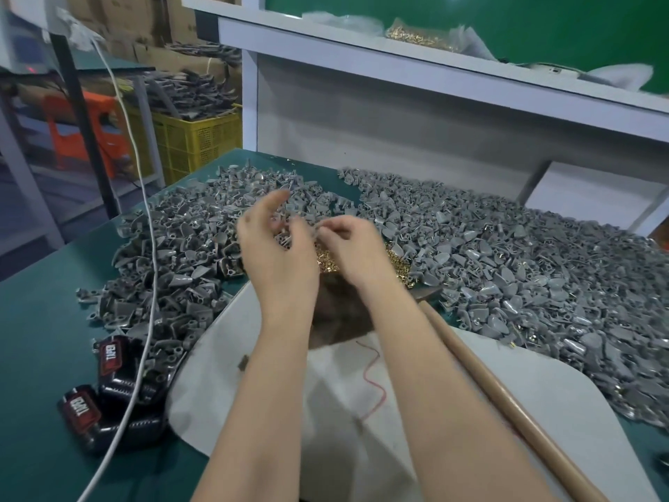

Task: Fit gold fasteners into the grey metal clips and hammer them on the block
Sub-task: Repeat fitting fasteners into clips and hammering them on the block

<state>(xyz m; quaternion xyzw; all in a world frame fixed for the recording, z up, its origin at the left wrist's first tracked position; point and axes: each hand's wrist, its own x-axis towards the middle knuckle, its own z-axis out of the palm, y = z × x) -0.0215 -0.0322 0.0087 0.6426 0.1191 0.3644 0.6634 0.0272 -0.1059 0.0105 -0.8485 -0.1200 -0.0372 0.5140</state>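
Note:
Grey metal clips lie in big heaps across the green table. A small pile of gold fasteners shows between and behind my hands. My left hand hovers above the pile with fingers loosely curled; a small grey clip seems to sit at its fingertips, blurred. My right hand pinches something tiny beside the left fingertips. The dark block rests on a white cloth, mostly hidden by my forearms. A hammer with a wooden handle lies on the cloth to the right.
A white cable runs over the left clip heap. Black and red objects sit at the left front. A white shelf with a bag of gold fasteners stands behind. A yellow crate is off the table, left.

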